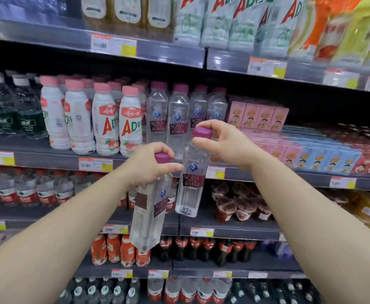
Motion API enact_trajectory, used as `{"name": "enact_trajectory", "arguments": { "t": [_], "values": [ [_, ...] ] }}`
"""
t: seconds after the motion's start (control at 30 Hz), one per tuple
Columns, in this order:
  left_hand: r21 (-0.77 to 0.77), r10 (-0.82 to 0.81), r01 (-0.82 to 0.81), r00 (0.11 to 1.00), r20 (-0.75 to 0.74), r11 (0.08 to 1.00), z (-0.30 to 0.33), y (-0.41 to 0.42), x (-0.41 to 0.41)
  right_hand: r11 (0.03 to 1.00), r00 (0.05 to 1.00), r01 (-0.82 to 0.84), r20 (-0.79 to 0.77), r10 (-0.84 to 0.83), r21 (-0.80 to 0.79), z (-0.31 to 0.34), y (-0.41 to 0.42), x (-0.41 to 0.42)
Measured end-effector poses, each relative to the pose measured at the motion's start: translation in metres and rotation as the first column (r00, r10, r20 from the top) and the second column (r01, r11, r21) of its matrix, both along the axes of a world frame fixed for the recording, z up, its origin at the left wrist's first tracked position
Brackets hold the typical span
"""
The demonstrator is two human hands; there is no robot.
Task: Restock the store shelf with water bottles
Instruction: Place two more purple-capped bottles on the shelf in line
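Both my hands hold clear soda water bottles with purple caps and maroon labels, in front of the shelves. My left hand (150, 165) grips the neck of one bottle (149, 216), which hangs tilted below it. My right hand (228, 142) pinches the cap of a second bottle (190, 183), held higher and to the right. Behind them, a row of several matching soda water bottles (177, 115) stands on the middle shelf (54, 159).
White bottles with pink caps (105, 121) stand left of the soda water row, pink drink cartons (258, 115) right of it. Green-label water (10, 115) is at far left. Lower shelves hold red-label and cola bottles (201, 249). The shelf above carries large drink packs (223, 20).
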State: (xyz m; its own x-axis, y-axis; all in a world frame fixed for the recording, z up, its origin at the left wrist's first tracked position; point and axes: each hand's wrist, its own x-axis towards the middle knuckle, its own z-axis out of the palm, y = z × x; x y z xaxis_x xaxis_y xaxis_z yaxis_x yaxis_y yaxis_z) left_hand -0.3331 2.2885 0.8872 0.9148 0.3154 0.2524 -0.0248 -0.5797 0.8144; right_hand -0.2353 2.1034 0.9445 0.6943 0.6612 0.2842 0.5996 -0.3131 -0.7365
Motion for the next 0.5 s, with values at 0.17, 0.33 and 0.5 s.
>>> {"name": "enact_trajectory", "arguments": {
  "t": [0.17, 0.33, 0.5],
  "values": [
    [0.004, 0.128, -0.128, 0.992, 0.001, 0.992, 0.001, -0.031, 0.027, 0.993, 0.994, -0.104, -0.016, 0.105, 0.056, 0.014, -0.01, 0.04],
    [-0.056, 0.211, -0.208, 0.976, 0.053, 0.976, 0.008, -0.057, 0.043, 0.981, 0.981, -0.193, -0.007, 0.193, 0.01, 0.022, -0.018, 0.061],
    [-0.093, 0.302, -0.292, 0.946, 0.117, 0.952, 0.008, -0.075, 0.051, 0.966, 0.938, -0.175, 0.267, 0.223, -0.193, 0.035, -0.023, 0.064]
  ]
}}
